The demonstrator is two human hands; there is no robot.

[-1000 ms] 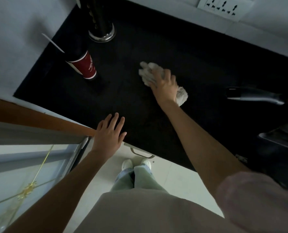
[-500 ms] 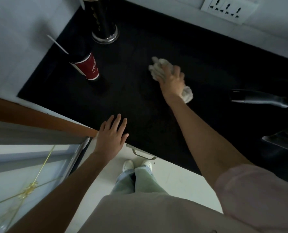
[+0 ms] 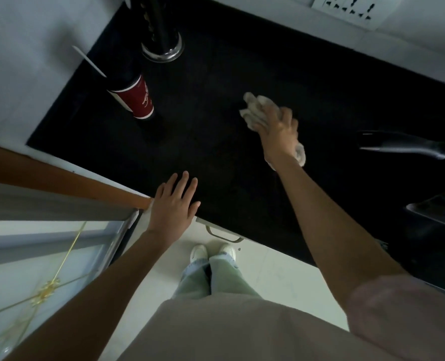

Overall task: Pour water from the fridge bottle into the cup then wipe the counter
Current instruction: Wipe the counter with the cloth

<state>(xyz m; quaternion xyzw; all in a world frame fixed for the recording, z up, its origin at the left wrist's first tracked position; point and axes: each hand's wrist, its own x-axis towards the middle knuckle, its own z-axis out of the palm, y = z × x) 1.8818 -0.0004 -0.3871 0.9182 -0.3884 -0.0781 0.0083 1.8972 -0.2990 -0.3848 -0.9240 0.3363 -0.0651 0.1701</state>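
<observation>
Here the red cup stands upright on the counter, contents unseen

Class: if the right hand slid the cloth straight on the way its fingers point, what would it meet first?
The right hand points up-left over bare black counter. The steel-based black cylinder looks first in line, though depth is unclear.

The cup stands on the surface toward its left rear, with a bottle behind it near the back wall. To the right of the cup, well apart, the right hand presses on a cloth lying on the surface. The left hand rests flat on the front edge, just left of a drawer handle below. A wall socket sits at the rear right.
</observation>
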